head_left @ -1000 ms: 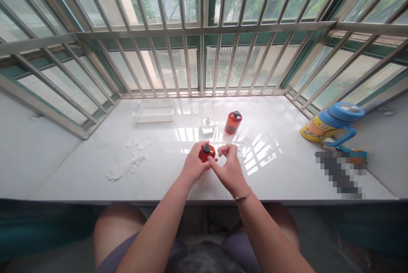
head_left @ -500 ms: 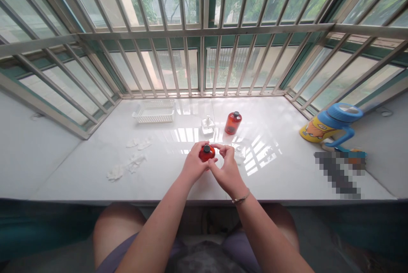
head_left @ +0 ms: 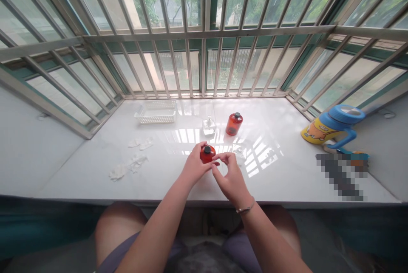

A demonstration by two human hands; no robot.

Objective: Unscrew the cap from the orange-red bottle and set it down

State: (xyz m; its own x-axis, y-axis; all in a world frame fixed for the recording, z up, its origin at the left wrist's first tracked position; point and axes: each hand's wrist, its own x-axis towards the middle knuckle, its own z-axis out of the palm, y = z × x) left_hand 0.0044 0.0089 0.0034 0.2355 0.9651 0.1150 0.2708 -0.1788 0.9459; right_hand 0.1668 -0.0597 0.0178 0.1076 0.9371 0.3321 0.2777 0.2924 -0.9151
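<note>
My left hand [head_left: 195, 163] is wrapped around a red translucent bottle [head_left: 207, 156] with a black cap, keeping it upright over the white counter near its front. My right hand [head_left: 230, 175] is just right of that bottle, its thumb and index finger apart and the other fingers bent. Its index fingertip reaches close to the bottle's side and my left thumb; whether they touch I cannot tell. A second red bottle [head_left: 234, 125] with a dark cap stands farther back. Left of it stands a small clear square bottle [head_left: 209, 126]. A clear object [head_left: 239, 151], partly hidden, lies behind my right hand.
A white perforated basket [head_left: 155, 112] is at the back left. Crumpled white tissues [head_left: 137, 162] lie on the left of the counter [head_left: 172, 188]. A blue and yellow jug [head_left: 331, 124] and a blurred-out item [head_left: 341, 179] are at the right. Metal window bars [head_left: 204, 69] rise behind.
My right hand has drawn slightly back from the bottle, its index finger coming off the cap area to the side. My left hand still holds the bottle. The view has shifted slightly.
</note>
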